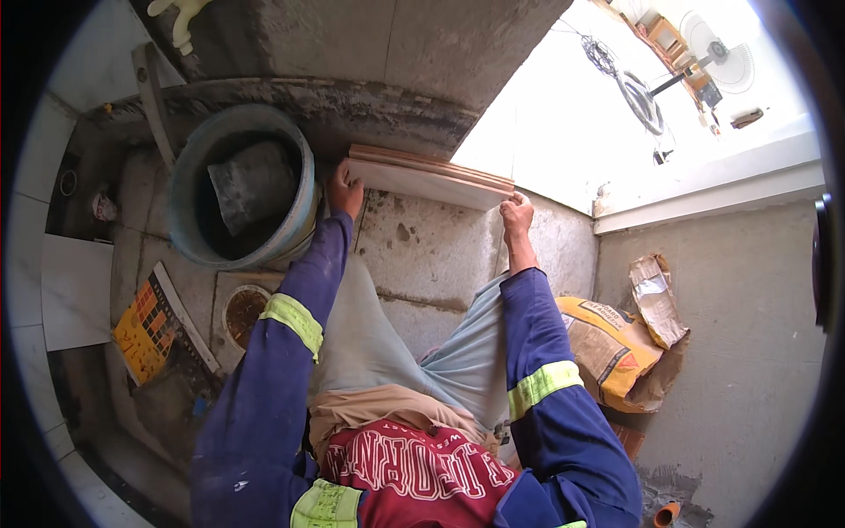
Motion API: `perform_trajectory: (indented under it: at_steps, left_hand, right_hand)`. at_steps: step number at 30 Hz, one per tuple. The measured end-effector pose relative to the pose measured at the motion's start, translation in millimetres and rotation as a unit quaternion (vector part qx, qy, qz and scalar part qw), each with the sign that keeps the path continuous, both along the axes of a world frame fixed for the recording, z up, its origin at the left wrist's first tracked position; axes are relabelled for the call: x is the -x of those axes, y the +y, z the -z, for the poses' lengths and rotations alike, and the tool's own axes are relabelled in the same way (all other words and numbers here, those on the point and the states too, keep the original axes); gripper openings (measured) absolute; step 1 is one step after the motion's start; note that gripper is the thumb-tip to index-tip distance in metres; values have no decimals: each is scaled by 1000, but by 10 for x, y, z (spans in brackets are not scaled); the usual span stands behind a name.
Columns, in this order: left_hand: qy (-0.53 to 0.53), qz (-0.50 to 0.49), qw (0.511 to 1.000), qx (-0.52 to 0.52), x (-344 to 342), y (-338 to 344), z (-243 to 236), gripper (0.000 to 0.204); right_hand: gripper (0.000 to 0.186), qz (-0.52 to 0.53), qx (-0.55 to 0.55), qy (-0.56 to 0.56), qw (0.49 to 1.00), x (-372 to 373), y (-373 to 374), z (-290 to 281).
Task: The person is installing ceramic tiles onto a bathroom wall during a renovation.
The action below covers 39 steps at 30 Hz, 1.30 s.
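A short stack of ceramic tiles (431, 180), with reddish-brown edges and a pale face, stands on its long edge in front of me, close to the bare wall. My left hand (345, 189) is closed around the stack's left end, its thumb toward me. At the right end, my right hand (518, 214) grips the corner with bent fingers. The lower edge of the tiles is at or near the floor slabs; whether it touches I cannot tell. Just left of my left hand is a large blue-grey bucket (305, 185) holding a grey, block-like bundle (253, 187).
Paper sacks (616, 348) slump by the right wall. A yellow printed package (145, 330) and a white tile (77, 290) lie left. Behind the bucket leans a curved strip (154, 101). A tap (182, 31) juts from the wall. Through the doorway are a fan (717, 62) and coiled hose (641, 101).
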<state>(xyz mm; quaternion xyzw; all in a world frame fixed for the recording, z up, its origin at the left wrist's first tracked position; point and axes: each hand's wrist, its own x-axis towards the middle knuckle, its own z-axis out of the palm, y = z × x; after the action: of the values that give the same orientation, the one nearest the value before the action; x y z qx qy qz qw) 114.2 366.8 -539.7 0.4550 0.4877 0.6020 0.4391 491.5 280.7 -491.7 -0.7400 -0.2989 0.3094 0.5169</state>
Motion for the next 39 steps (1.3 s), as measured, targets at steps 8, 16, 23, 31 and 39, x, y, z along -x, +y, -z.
perform_trajectory:
  at_steps: [8, 16, 23, 31, 39]
  left_hand:
    - [175, -21, 980, 88, -38, -200, -212, 36]
    - [222, 73, 972, -29, 409, -785, -605, 15]
    - [-163, 234, 951, 121, 209, -1843, -1932, 23]
    - [-230, 311, 918, 84, -176, -2346, -3032, 34]
    - [-266, 272, 923, -56, -363, -1898, -4225, 37]
  right_hand:
    - [29, -14, 129, -187, 974, -40, -226, -126]
    - [10, -234, -13, -364, 902, -216, -580, -1303]
    - [14, -319, -143, -250, 903, 412, -672, -4248]
    - [34, -271, -185, -589, 739, 1114, -909, -6199]
    - [39, -267, -346, -52, 898, 992, -1605, -5142]
